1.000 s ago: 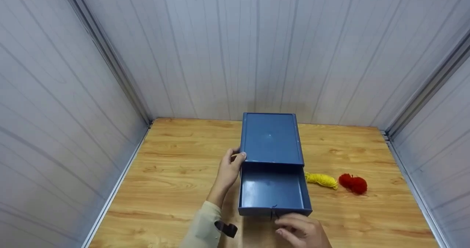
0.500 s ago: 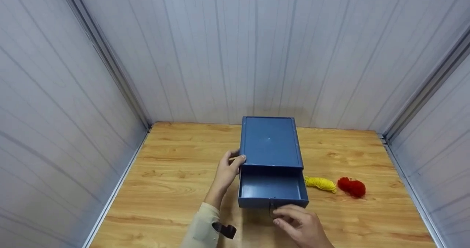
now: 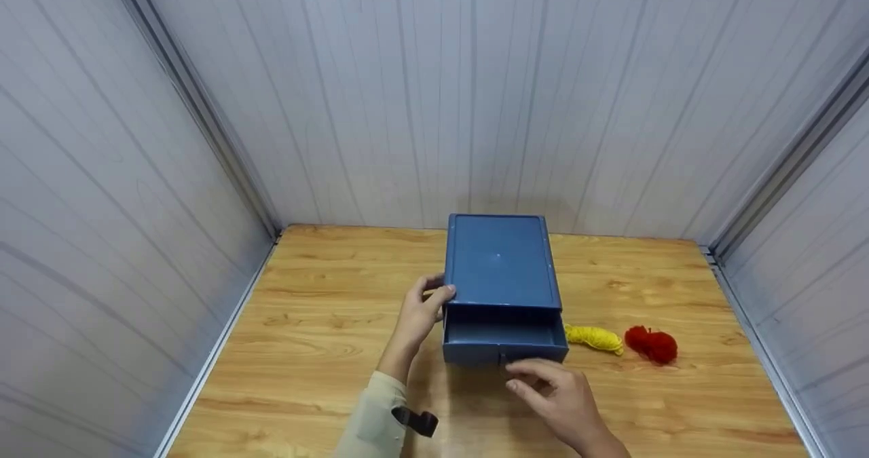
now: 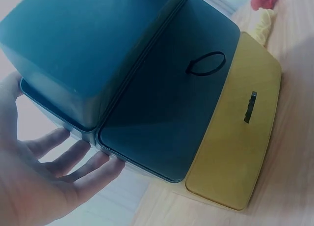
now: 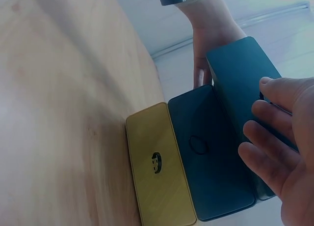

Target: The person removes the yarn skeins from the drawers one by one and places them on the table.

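Note:
A blue drawer box (image 3: 499,261) stands on the table with its top drawer (image 3: 502,336) pulled partly out; the part of the drawer's inside that shows is bare. My left hand (image 3: 421,315) holds the box's left side, the thumb at the top front corner. At the drawer's front, by its dark pull, is my right hand (image 3: 553,393); thumb and index finger look parted. In the right wrist view a thumb-side fingertip (image 5: 267,82) lies beside that pull, the other fingers loosely bent. Below are a blue drawer (image 4: 162,98) with a black loop and a yellow drawer (image 4: 240,132) with a dark handle.
To the right of the box lie a yellow yarn bundle (image 3: 596,339) and a red yarn bundle (image 3: 652,345). The wooden table (image 3: 326,295) is bounded by pale panel walls at the back (image 3: 380,105) and both sides.
The top drawer has slid inward, with my right hand moving forward along with its front. My left hand stays at the box's left side. The yarn bundles keep their places.

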